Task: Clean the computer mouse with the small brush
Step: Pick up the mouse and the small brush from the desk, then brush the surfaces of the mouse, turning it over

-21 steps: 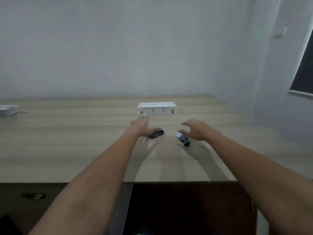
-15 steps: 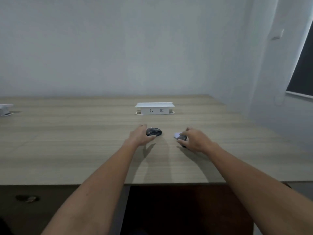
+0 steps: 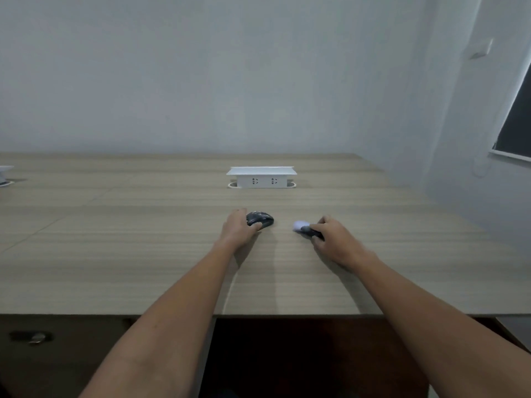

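Observation:
A black computer mouse (image 3: 262, 218) rests on the wooden desk (image 3: 143, 254), a little past its middle. My left hand (image 3: 239, 228) grips the mouse from its left side, thumb and fingers around it. To the right lies a small brush (image 3: 305, 227) with a dark handle and a pale bristle head pointing left. My right hand (image 3: 334, 239) is closed on the brush handle, low on the desk surface. A gap of bare desk separates the mouse and the brush head.
A white pop-up socket box (image 3: 261, 177) stands behind the mouse. A second white box (image 3: 4, 173) sits at the far left edge. The desk's front edge (image 3: 258, 314) runs below my forearms, with dark drawers under it. A wall and window are to the right.
Both hands came down onto the desk. My left hand closed around the mouse and my right hand closed on the brush handle; the brush head now points left.

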The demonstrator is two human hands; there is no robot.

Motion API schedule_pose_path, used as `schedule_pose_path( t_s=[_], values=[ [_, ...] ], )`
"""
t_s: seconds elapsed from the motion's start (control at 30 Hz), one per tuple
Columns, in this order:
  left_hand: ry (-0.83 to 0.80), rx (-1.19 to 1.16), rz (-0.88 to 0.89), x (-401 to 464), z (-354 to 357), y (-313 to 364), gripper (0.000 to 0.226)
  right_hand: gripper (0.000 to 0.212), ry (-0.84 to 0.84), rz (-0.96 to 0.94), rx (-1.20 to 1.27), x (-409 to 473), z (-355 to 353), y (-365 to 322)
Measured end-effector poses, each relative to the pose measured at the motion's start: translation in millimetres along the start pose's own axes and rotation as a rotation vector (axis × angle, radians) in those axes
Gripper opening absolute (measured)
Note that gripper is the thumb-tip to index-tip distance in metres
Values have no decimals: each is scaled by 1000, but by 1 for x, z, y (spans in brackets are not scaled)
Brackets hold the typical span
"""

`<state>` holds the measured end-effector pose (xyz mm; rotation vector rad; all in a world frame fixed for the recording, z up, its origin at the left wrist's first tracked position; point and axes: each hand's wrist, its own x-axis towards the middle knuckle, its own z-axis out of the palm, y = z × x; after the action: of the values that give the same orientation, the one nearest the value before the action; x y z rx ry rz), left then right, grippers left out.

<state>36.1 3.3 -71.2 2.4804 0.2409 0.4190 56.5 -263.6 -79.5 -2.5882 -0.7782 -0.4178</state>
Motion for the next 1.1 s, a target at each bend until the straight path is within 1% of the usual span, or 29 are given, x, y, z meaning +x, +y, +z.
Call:
schedule_pose_path(
  t_s=[0.1,0.23,0.37,0.47,0.53,0.6,0.67,0.8,0.87,0.9,0.97,1.03,1.1],
  values=[
    [8,6,29,2,1,0,31,16,16,3,-26,9,-5,2],
    [15,12,84,1,0,2,30,17,82,25,17,27,-17,2],
    [-51,-22,138,-3,-7,0,25,16,181,84,151,42,-29,-9],
    [-127,-69,153,-7,-17,2,23,16,205,132,269,52,-42,-21],
    [-190,-84,171,-9,-22,3,23,19,186,145,331,55,-49,-30],
    [-249,-123,173,-11,-24,3,32,25,165,169,422,58,-55,-38],
    [-296,-168,165,-13,-26,5,38,24,136,214,562,62,-57,-44],
    [-383,-219,153,-16,-28,9,44,17,-3,261,720,69,-56,-54],
    [-392,-243,132,-16,-29,10,46,18,-88,266,778,69,-53,-56],
    [-392,-251,125,-16,-29,10,46,17,-127,269,786,69,-51,-57],
    [-406,-260,127,-17,-31,11,46,16,-154,288,699,69,-45,-56],
    [-420,-259,138,-17,-32,11,45,14,-119,301,539,72,-40,-53],
    [-422,-257,140,-15,-30,9,46,14,-59,305,492,76,-39,-54]
  ],
)
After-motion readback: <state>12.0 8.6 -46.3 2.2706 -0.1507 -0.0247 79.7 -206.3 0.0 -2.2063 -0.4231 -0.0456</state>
